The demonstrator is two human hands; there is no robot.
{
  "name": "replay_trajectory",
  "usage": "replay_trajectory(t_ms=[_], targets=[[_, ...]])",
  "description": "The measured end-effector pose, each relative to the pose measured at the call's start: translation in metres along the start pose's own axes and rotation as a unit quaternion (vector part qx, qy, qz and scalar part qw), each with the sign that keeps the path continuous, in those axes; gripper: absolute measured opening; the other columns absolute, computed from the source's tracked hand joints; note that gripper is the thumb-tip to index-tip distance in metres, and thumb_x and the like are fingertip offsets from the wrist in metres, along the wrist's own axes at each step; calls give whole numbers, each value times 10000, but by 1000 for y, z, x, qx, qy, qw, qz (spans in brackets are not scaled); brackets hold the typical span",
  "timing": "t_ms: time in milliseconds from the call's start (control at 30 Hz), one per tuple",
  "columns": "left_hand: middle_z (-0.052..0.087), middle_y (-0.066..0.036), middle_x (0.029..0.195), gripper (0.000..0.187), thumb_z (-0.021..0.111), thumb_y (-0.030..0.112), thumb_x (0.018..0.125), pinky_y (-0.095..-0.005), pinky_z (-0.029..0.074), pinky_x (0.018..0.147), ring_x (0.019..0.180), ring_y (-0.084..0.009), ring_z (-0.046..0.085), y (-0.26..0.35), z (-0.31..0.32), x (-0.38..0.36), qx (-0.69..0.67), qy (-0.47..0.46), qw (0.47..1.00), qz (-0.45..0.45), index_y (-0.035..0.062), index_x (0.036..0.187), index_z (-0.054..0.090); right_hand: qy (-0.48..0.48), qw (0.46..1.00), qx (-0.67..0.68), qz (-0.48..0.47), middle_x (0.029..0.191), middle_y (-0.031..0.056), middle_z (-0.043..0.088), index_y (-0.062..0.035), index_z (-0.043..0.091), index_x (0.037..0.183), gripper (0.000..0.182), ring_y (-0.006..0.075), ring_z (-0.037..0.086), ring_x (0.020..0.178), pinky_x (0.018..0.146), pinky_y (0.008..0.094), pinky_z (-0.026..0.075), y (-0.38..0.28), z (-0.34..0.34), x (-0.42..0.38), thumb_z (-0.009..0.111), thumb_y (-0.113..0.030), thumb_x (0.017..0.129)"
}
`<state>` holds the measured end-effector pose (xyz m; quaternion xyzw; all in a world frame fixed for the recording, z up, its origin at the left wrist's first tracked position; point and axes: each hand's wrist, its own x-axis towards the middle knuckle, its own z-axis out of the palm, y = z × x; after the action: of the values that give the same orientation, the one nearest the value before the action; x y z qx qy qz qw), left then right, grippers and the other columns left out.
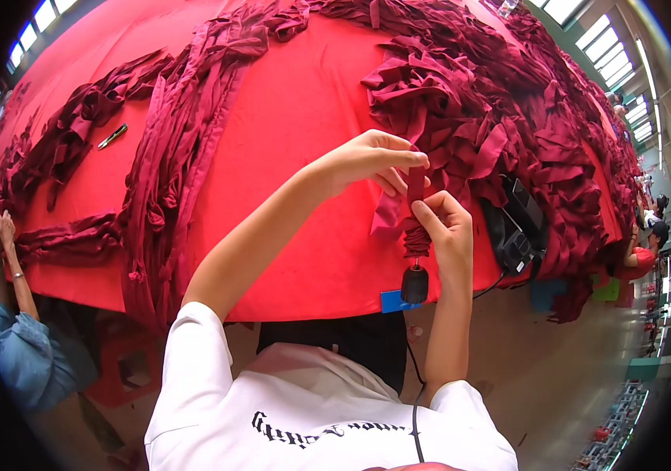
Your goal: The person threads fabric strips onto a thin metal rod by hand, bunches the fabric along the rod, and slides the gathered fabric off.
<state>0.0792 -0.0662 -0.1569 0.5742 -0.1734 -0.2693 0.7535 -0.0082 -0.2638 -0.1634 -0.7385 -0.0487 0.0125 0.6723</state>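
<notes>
My left hand (379,165) pinches a dark red fabric strip (415,182) between thumb and fingers, holding it upright above the table edge. Just below and to the right, my right hand (447,224) is closed on the lower part of the same strip. Under the fingers the cloth is gathered in tight folds around a thin metal rod, which rises from a black knob-like holder (414,284) at the table edge. Beside the holder lies a blue flat piece (393,301). The strip's upper end runs toward a large heap of similar dark red strips (461,102).
A bright red cloth (288,149) covers the big table. More strips (178,157) lie in a long bundle at left, near a pen (113,136). A black device with a cable (517,243) sits at right. At far left another person's hands (6,229) touch strips.
</notes>
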Motion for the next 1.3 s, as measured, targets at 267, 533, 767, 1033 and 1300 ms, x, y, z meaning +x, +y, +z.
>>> replay_trajectory(t_ms=[267,533,767,1033,1300], targets=[[739,-94,866,244,681,235,921,-283,563,714,764,-191,725,4,-6,-1,23,28,999,-7,0,975,717,41,999,-14,16,710,-48,585,-19,585,792,187,-2,494,632,547,183,368,-9,12,0,681,-104,927],[723,-71,848,188,631,223,967,-280,552,679,807,-226,743,-10,-27,2,-6,-52,999,-9,43,925,666,61,983,-165,-51,564,-3,499,-6,516,710,266,40,420,516,467,260,311,-9,15,-3,683,-95,897],[727,-89,871,231,665,215,944,-275,562,673,793,-186,733,-7,-15,1,58,-63,996,1,-4,1014,687,115,948,-279,-105,614,125,490,8,480,702,259,221,488,515,499,347,387,-10,22,-26,674,-68,856],[730,-89,902,267,669,187,932,-291,565,749,779,-160,704,-6,-8,3,33,-36,999,10,-30,1085,696,121,946,-281,-109,665,118,554,9,542,753,197,244,550,555,525,358,420,-9,23,-23,679,-82,862],[712,-56,975,189,622,156,962,-315,557,788,852,-172,705,-17,-24,9,-65,-19,998,0,20,1083,674,146,931,-298,-153,691,90,549,7,543,782,182,186,528,574,535,331,411,-13,31,-11,668,-82,879]])
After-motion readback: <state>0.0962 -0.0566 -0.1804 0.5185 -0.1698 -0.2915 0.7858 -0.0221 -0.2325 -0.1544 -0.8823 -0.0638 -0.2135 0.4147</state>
